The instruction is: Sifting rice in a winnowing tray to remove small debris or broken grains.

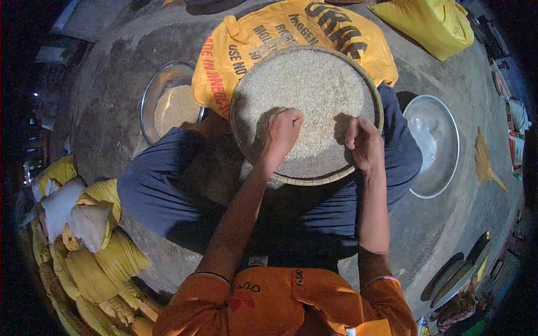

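A round woven sieve [316, 168] with a pale rim rests across my lap. Whitish grains of rice [314, 92] cover most of it, and its mesh shows bare along the near side. Over the left part of the rice, my left hand [284, 131] is closed in a loose fist; whatever it may hold is hidden. My right hand [367, 143] is above the sieve's right edge, its fingers curled in toward the thumb. I cannot make out anything between those fingers. Both hands cast shadows on the rice.
A yellow-orange sack [224, 42] lies spread beyond the sieve. On the left stands a metal basin [147, 120] with tan grain. To the right are a shiny metal basin [440, 126] and a small straw broom [483, 157]. Filled sacks [106, 269] crowd the lower left; a yellow sack [428, 25] lies far right.
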Demonstrator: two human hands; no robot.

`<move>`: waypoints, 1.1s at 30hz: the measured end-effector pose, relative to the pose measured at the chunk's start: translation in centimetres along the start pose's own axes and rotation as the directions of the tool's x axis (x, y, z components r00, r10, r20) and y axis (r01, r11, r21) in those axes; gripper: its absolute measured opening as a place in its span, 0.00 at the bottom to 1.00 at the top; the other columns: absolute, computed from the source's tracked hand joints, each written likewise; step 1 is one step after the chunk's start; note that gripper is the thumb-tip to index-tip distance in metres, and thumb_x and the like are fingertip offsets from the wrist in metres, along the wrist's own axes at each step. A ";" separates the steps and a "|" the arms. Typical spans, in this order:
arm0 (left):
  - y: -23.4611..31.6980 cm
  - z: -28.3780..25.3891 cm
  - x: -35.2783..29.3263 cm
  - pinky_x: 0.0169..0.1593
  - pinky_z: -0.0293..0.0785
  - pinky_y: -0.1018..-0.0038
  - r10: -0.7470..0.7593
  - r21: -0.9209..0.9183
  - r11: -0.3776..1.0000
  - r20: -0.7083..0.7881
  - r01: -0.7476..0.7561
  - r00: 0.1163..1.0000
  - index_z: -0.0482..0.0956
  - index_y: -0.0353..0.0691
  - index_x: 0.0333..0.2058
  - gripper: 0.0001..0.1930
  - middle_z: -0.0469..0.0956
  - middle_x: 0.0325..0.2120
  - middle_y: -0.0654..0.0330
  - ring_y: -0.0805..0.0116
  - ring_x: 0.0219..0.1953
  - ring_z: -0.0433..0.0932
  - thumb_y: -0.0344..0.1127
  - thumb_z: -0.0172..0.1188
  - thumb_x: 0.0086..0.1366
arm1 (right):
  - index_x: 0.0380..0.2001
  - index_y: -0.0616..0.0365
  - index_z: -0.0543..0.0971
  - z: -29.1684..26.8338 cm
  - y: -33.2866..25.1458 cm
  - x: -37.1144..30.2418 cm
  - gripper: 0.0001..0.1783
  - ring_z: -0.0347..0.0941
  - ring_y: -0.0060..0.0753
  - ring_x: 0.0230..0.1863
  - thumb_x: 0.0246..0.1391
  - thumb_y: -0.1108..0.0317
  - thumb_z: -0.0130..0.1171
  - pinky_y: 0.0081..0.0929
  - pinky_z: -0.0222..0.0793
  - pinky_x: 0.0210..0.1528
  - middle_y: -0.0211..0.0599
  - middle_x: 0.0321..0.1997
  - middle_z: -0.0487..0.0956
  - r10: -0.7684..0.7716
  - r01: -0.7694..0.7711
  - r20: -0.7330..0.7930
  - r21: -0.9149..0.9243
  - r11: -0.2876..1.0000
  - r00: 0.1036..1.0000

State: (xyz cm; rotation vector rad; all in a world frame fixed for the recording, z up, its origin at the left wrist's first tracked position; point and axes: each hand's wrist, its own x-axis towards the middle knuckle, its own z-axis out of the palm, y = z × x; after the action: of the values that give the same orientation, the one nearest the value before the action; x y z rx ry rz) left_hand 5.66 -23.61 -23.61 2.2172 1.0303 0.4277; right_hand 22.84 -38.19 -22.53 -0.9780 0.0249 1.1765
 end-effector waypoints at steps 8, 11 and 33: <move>0.4 1.5 2.1 0.37 0.73 0.64 0.064 0.063 0.996 -0.101 -0.058 0.993 0.82 0.43 0.30 0.05 0.79 0.27 0.54 0.53 0.33 0.77 0.31 0.62 0.54 | 0.30 0.60 0.72 0.2 0.3 0.4 0.11 0.64 0.24 0.17 0.62 0.66 0.44 0.20 0.58 0.18 0.30 0.19 0.69 -0.006 0.006 0.000 0.001 1.000 1.000; 1.4 2.0 2.5 0.38 0.73 0.62 0.091 0.085 0.993 -0.083 -0.084 0.992 0.82 0.44 0.31 0.05 0.79 0.28 0.54 0.53 0.34 0.77 0.33 0.62 0.54 | 0.29 0.59 0.72 0.0 -0.3 0.1 0.11 0.63 0.24 0.17 0.61 0.65 0.45 0.20 0.57 0.18 0.30 0.18 0.68 -0.013 0.013 -0.025 -0.013 1.000 1.000; 2.0 1.3 2.4 0.38 0.71 0.62 0.159 0.166 0.974 -0.001 -0.157 0.987 0.78 0.42 0.24 0.06 0.78 0.26 0.56 0.53 0.34 0.76 0.36 0.61 0.56 | 0.28 0.58 0.72 0.8 -0.6 -0.3 0.12 0.59 0.21 0.16 0.61 0.63 0.47 0.19 0.54 0.17 0.27 0.18 0.67 0.014 -0.014 -0.032 0.000 1.000 0.999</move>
State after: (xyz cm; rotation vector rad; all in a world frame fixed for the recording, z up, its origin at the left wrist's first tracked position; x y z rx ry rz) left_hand 8.97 -23.31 -23.21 2.4586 0.9295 0.4425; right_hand 22.78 -37.90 -21.53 -0.9983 0.0566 1.1734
